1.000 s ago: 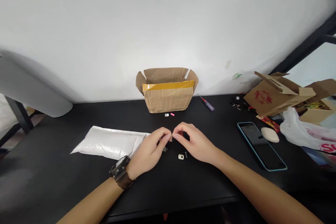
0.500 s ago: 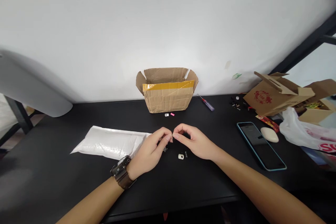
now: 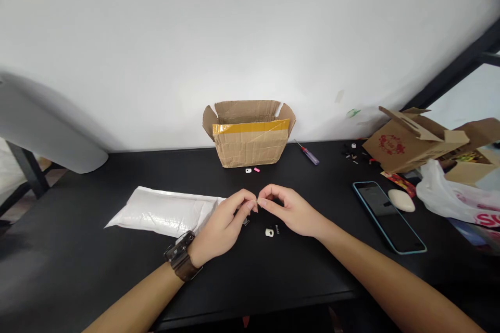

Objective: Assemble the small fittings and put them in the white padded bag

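Pressing bare fingertips (image 3: 252, 206) together above a matte black tabletop (image 3: 97, 270)

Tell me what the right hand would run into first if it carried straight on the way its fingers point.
The left hand's fingertips lie first in line for the right hand. They are very close, and from this view I can't tell whether they already touch.

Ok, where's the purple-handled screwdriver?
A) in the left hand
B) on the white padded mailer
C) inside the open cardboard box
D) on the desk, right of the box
D: the purple-handled screwdriver lies on the black desk, to the right of the open cardboard box.
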The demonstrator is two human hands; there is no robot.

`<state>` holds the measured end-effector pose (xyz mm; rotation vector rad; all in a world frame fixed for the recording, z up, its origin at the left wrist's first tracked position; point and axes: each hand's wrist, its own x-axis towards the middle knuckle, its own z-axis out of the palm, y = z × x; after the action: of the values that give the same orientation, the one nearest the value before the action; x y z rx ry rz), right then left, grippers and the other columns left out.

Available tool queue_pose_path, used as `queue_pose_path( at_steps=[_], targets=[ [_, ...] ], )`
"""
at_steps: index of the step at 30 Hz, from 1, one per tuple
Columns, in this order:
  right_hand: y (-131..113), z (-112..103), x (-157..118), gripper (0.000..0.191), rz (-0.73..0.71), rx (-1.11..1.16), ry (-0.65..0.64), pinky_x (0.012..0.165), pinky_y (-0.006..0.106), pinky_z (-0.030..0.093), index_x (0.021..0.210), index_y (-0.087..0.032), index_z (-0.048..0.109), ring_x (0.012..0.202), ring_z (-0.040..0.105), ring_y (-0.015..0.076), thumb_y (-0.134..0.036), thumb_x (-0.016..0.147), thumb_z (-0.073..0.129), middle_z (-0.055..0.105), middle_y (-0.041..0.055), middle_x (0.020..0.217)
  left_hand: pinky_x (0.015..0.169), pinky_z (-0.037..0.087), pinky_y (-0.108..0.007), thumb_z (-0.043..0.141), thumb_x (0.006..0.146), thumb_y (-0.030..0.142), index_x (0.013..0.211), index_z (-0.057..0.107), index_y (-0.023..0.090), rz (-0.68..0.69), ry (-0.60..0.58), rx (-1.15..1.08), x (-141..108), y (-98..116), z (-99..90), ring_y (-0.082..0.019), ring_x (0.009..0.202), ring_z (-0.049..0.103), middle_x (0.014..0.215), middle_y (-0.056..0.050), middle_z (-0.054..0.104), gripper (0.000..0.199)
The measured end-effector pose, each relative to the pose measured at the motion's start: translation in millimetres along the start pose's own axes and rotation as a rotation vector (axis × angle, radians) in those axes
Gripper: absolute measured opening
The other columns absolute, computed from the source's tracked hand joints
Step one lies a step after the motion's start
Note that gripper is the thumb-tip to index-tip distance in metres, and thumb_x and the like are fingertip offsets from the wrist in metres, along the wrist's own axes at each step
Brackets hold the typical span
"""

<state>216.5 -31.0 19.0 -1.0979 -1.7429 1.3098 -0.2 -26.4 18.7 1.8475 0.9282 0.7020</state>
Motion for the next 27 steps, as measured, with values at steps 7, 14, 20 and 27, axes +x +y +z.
queue_pose_path(
  at_steps=[7, 14, 20, 27],
  targets=[
    [-0.5, 0.5, -0.1, 0.021, 0.010, -0.022, 0.004, 0.088, 0.032, 0.051, 0.098, -0.021, 0.066, 0.093, 0.065, 0.0176, -0.039, 0.102, 0.058, 0.071, 0.0016, 0.097, 0.080, 0.045, -0.031, 0.039, 0.109, 0.035, 0.099, 0.058, 0.022, 0.001, -0.007, -0.004, -0.8, 0.9, -1.1, -0.016, 0.083, 0.057, 0.092, -0.001, 0.062, 0.025],
    [-3.0, -0.3, -0.7, 0.020, 0.006, -0.030, -0.002, 0.089, 0.033, 0.051, 0.097, -0.021, 0.066, 0.093, 0.065, 0.0178, -0.038, 0.102, 0.057, 0.071, 0.0014, 0.097, 0.079, 0.045, -0.030, 0.041, 0.108, 0.037, 0.098, 0.059, 0.021, -0.017, -0.009, -0.030, -0.4, -0.4, -0.2, -0.016, 0.082, 0.056, 0.090, -0.001, 0.061, 0.026],
    [-4.3, -1.0, -1.7, 0.020, 0.031, -0.104, 0.005, 0.085, 0.032, 0.051, 0.097, -0.022, 0.066, 0.089, 0.064, 0.0180, -0.039, 0.102, 0.057, 0.070, 0.0011, 0.094, 0.076, 0.044, -0.030, 0.041, 0.108, 0.039, 0.094, 0.058, 0.021, -0.041, -0.014, -0.029, -0.2, -0.4, 0.4, -0.016, 0.079, 0.056, 0.084, 0.000, 0.059, 0.029],
    [-4.8, -1.0, -2.7, 0.016, 0.035, -0.172, 0.014, 0.081, 0.031, 0.050, 0.095, -0.023, 0.067, 0.084, 0.063, 0.0165, -0.034, 0.101, 0.058, 0.069, -0.0008, 0.090, 0.074, 0.043, -0.030, 0.040, 0.109, 0.037, 0.095, 0.056, 0.021, -0.021, -0.013, 0.079, -0.5, 3.6, 1.3, -0.016, 0.077, 0.056, 0.083, 0.001, 0.059, 0.027]
  ],
)
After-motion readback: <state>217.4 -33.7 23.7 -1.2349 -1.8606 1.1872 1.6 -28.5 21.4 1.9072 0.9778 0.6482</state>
